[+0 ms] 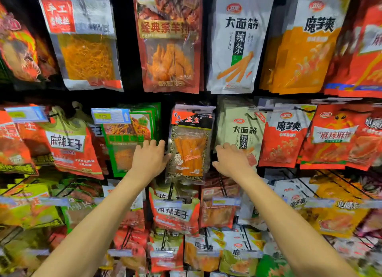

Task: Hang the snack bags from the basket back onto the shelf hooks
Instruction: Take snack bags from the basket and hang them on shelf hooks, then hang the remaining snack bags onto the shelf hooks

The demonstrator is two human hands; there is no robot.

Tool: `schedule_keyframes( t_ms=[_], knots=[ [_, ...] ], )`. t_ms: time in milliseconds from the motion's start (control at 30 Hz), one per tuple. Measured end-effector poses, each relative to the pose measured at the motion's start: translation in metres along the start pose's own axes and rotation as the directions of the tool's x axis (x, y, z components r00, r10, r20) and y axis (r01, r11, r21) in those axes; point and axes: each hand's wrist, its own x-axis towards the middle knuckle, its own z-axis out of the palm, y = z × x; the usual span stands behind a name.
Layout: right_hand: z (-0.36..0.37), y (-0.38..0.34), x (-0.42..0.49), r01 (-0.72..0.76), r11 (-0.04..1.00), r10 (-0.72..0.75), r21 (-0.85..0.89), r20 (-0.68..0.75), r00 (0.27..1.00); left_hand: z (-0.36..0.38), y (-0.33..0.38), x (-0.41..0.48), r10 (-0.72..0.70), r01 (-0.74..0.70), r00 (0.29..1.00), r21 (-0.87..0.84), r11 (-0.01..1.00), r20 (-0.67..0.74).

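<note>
Black-topped clear plastic snack bag of orange sticks (189,146) hangs in the shelf's middle row, between my hands. My left hand (149,159), fingers together, has its thumb at the bag's left edge; whether it grips, I cannot tell. My right hand (231,159) rests loosely spread fingers on a pale green snack bag (244,130).

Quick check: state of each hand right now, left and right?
Left hand: open, holding nothing, thumb at the edge of the black-topped bag.
Right hand: open, holding nothing, fingers on the pale green bag.
</note>
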Motion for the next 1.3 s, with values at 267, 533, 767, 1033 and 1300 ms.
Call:
schedule_keyframes(
  t_ms=[267, 533, 767, 1033, 1300],
  knots=[
    [0.034, -0.021, 0.048, -0.143, 0.793, 0.141, 0.593, 0.051, 0.989, 0.026, 0.009, 0.033, -0.063, 0.193, 0.97, -0.59, 0.784, 0.233],
    [0.069, -0.015, 0.066, -0.103, 0.409, 0.12, 0.907, 0.058, 0.991, 0.064, 0.022, 0.036, -0.085, 0.345, 0.938, -0.9, 0.265, 0.335],
    [0.083, -0.031, 0.065, -0.026, 0.071, 0.113, 0.997, 0.018, 0.993, 0.087, 0.044, 0.034, -0.027, 0.362, 0.932, -0.931, 0.036, 0.361],
    [0.09, -0.031, 0.064, -0.006, 0.004, 0.197, 1.0, 0.005, 0.98, 0.091, 0.055, 0.03, -0.034, 0.346, 0.938, -0.938, -0.016, 0.346],
    [0.089, -0.036, 0.074, -0.009, 0.036, 0.272, 0.999, -0.001, 0.962, 0.086, 0.064, 0.033, -0.106, 0.345, 0.934, -0.938, 0.023, 0.341]
  ],
)
